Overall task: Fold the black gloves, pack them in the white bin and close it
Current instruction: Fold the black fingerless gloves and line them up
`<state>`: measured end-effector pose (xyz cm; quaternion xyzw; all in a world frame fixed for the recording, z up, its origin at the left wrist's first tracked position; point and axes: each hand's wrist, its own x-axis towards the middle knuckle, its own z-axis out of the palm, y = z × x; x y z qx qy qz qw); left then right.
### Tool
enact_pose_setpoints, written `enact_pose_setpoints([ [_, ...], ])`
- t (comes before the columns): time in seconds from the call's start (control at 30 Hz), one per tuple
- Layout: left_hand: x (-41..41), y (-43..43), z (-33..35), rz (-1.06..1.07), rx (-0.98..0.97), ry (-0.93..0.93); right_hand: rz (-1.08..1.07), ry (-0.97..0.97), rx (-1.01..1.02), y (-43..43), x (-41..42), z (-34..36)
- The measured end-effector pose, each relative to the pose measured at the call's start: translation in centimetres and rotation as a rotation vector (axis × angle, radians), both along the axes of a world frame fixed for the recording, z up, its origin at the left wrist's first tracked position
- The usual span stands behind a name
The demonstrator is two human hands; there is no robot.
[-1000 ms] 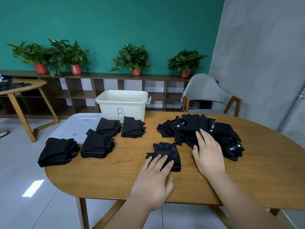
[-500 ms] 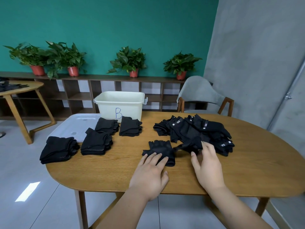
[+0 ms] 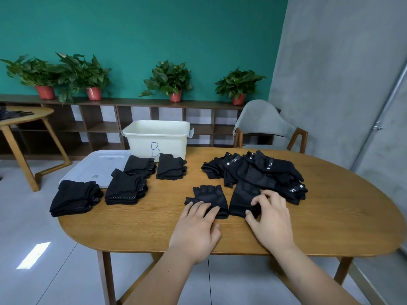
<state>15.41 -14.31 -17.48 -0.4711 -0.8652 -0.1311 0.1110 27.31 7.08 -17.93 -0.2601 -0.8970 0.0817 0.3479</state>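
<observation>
A single black glove [image 3: 209, 195] lies flat near the table's front edge, and my left hand [image 3: 196, 230] rests on its near end with straight fingers. Just to its right lies a second black glove [image 3: 243, 198]; my right hand [image 3: 269, 219] pinches its near edge with curled fingers and thumb. Behind them is a loose heap of black gloves [image 3: 255, 172]. Several folded stacks sit to the left, one of them [image 3: 126, 190] beside the lid. The white bin [image 3: 157, 137], marked B, stands open at the back. Its white lid [image 3: 97, 168] lies flat at the table's left end.
The oval wooden table [image 3: 330, 216] has bare wood along its right side. A grey chair [image 3: 264, 126] stands behind the table at the right. A low shelf with potted plants [image 3: 168, 81] runs along the green wall. A second small table [image 3: 22, 115] stands far left.
My right hand has drawn one glove out of the heap towards me and laid it beside the flat glove. My left hand has stayed on the flat glove.
</observation>
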Motion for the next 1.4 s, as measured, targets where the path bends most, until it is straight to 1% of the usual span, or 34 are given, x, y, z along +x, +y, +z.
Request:
enact_pose_setpoints([
  [0.07,-0.1,0.0,-0.1,-0.001,0.009,0.016,0.101,-0.117,0.044,-0.4,-0.1,-0.1],
  [0.13,-0.1,0.0,-0.2,-0.006,0.017,0.020,0.179,-0.216,0.011,-0.6,-0.2,0.0],
  [0.2,0.0,0.0,-0.2,-0.013,0.024,0.009,0.221,-0.206,-0.014,-0.7,0.0,0.3],
  [0.27,0.0,0.0,-0.1,-0.018,0.021,-0.004,0.169,-0.114,0.033,-0.4,0.1,0.4],
  [0.3,0.0,0.0,-0.1,-0.022,0.015,-0.013,0.106,-0.093,0.067,0.0,0.2,0.6],
  [0.33,0.0,0.1,0.0,-0.026,0.010,-0.025,0.028,-0.117,0.081,0.5,0.2,0.8],
  [0.37,-0.1,0.1,0.0,-0.028,0.006,-0.039,-0.047,-0.188,0.063,1.3,0.2,1.0],
  [0.43,-0.2,0.1,0.0,-0.033,-0.004,-0.059,-0.131,-0.378,-0.062,3.4,0.0,1.6],
  [0.5,-0.3,0.2,-0.1,-0.041,-0.010,-0.063,-0.131,-0.523,-0.195,5.4,-0.1,2.2],
  [0.53,-0.3,0.2,-0.2,-0.042,-0.012,-0.064,-0.120,-0.576,-0.226,6.3,-0.2,2.3],
  [0.63,-0.4,0.3,-0.3,-0.047,-0.020,-0.073,-0.081,-0.650,-0.220,8.1,-0.5,1.9],
  [0.77,-0.7,0.5,-0.4,-0.053,-0.031,-0.084,-0.045,-0.644,-0.185,10.3,-1.6,1.8],
  [0.87,-0.8,0.6,-0.5,-0.053,-0.040,-0.091,-0.057,-0.585,-0.122,11.1,-2.2,1.5],
  [0.93,-0.8,0.7,-0.4,-0.051,-0.046,-0.088,-0.092,-0.457,-0.023,11.0,-2.2,1.3],
  [1.0,-0.8,0.8,-0.3,-0.045,-0.043,-0.088,-0.098,-0.285,0.124,10.5,-1.8,1.3],
  [1.07,-0.6,0.7,-0.2,-0.035,-0.030,-0.095,0.005,-0.161,0.239,9.7,-1.5,1.2],
  [1.1,-0.5,0.7,-0.2,-0.029,-0.025,-0.101,0.095,-0.146,0.245,9.1,-1.4,1.2],
  [1.17,-0.5,0.6,-0.1,-0.015,-0.025,-0.106,0.233,-0.192,0.186,7.8,-1.2,0.8],
  [1.3,-0.4,0.4,-0.1,-0.007,-0.026,-0.103,0.289,-0.233,0.161,5.9,-0.2,0.2],
  [1.4,-0.3,0.4,-0.1,-0.013,-0.010,-0.083,0.337,-0.181,0.203,5.0,0.8,0.0],
])
